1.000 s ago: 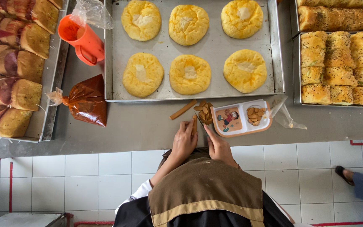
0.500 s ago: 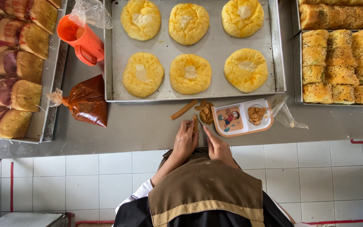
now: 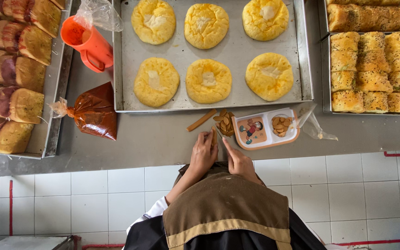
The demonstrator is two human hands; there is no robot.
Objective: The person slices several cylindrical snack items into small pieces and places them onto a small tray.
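Note:
My left hand [image 3: 203, 153] pinches a short brown sausage piece [image 3: 214, 137] upright against the steel counter [image 3: 163, 139]. My right hand [image 3: 238, 160] is close beside it, fingers closed on what looks like a thin small knife touching the piece. Just beyond my fingers lie a pile of sausage slices [image 3: 225, 122] and a whole sausage stick [image 3: 201, 120]. A small divided tray [image 3: 265, 134] with a cartoon picture sits to the right, with more slices [image 3: 281, 125] in one compartment.
A baking tray [image 3: 302, 55] holds several round yellow buns. An orange jug [image 3: 91, 46] and a tied bag of red sauce [image 3: 96, 111] stand left. Filled rolls fill the left tray [image 3: 54, 120]; seeded pastries [image 3: 371, 69] lie right. A clear plastic bag [image 3: 318, 127] is by the small tray.
Both hands stay at the sausage piece with only small movements. A foot on the tiled floor at the right has gone out of view.

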